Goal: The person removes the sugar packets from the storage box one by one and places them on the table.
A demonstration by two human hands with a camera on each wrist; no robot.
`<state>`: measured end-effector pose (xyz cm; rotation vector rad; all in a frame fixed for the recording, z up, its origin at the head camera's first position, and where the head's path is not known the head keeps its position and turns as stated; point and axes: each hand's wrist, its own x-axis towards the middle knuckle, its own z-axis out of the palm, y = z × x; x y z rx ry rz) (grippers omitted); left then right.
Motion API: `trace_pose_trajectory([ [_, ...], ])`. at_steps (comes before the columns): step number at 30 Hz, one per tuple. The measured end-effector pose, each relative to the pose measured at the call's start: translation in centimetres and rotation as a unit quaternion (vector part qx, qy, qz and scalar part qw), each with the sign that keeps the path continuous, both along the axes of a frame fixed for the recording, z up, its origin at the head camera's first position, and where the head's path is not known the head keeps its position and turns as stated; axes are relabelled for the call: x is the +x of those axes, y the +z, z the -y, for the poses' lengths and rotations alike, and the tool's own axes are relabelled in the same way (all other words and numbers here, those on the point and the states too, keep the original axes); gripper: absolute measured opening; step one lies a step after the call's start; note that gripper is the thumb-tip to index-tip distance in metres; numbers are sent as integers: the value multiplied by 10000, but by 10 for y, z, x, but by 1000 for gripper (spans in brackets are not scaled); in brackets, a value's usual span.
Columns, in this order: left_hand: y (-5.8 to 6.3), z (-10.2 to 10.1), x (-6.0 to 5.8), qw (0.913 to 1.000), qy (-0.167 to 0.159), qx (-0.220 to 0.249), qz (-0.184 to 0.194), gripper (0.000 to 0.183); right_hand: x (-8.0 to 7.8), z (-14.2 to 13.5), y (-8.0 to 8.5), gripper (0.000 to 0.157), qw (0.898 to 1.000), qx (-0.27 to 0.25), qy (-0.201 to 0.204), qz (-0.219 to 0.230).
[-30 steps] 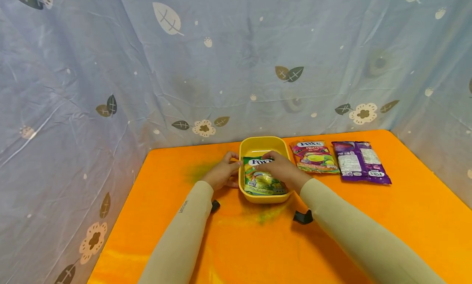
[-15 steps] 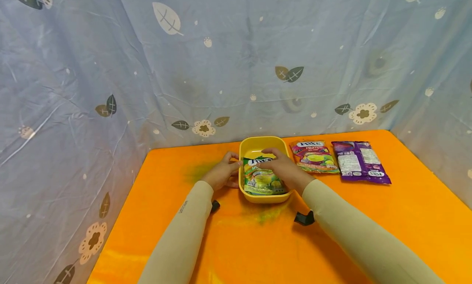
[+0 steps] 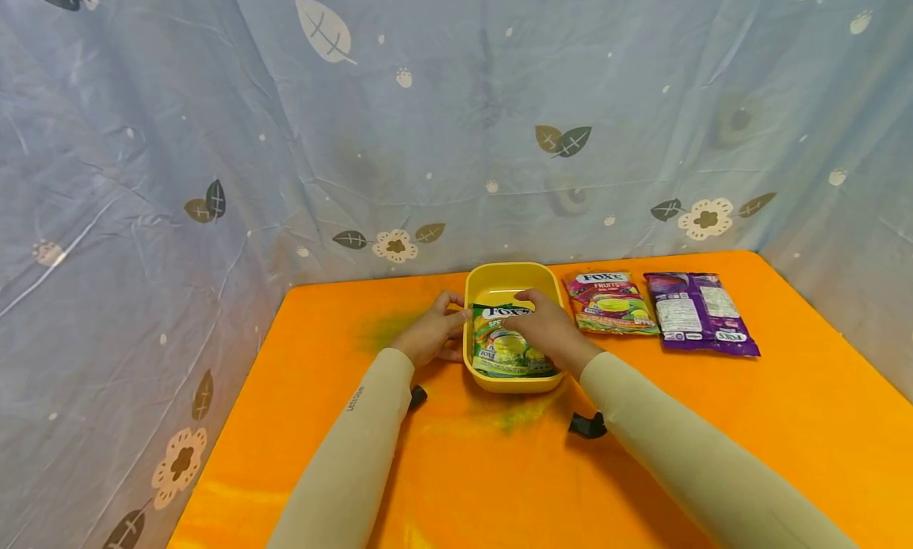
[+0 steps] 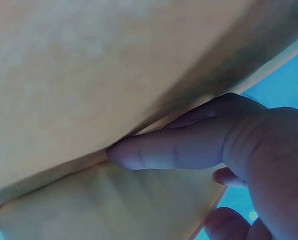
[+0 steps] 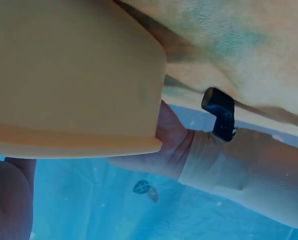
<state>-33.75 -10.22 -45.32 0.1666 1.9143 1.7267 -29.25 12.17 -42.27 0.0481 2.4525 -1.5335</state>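
Observation:
A yellow rectangular container (image 3: pixel 508 273) stands on the orange table, near its back edge. Inside its front part lies a green FOX'S candy packet (image 3: pixel 492 351). My left hand (image 3: pixel 430 332) holds the container's left side, thumb tip at the rim; in the left wrist view a finger (image 4: pixel 164 149) lies along the container's wall (image 4: pixel 103 200). Over the packet's right half is my right hand (image 3: pixel 552 331), thumb and index finger spread apart near its top edge. From the right wrist, the container's outer wall hides most of the left hand.
Right of the container lie a red-and-orange FOX'S Fruits packet (image 3: pixel 612 303) and a purple packet (image 3: pixel 702 313) with its back up. A patterned blue-grey curtain (image 3: pixel 442 121) rises behind the table. Small black pieces (image 3: pixel 588 425) show by both wrists.
My right hand has shifted slightly over the green packet, thumb and index finger spreading wider. The packet's top edge has shifted a little. My left hand stays at the container.

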Motion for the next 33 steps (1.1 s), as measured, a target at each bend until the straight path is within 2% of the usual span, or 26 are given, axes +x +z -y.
trace_pose_trajectory([
  [8,0,1,0,10000,45,-13,-25,35,1,0,4,67,9990,415,184,-11],
  [16,0,1,1,10000,3,47,53,38,-1,1,-2,74,9962,-190,646,553],
  [19,1,2,2,10000,26,25,16,36,0,1,-2,78,9958,-159,781,451],
  [23,2,2,3,10000,40,-25,-29,35,0,2,-4,70,9950,227,942,260],
  [27,3,1,4,10000,-8,-70,-51,38,2,3,-3,59,9949,410,916,142],
  [33,2,0,2,10000,22,-92,-11,36,2,3,-6,59,9949,492,880,-52],
])
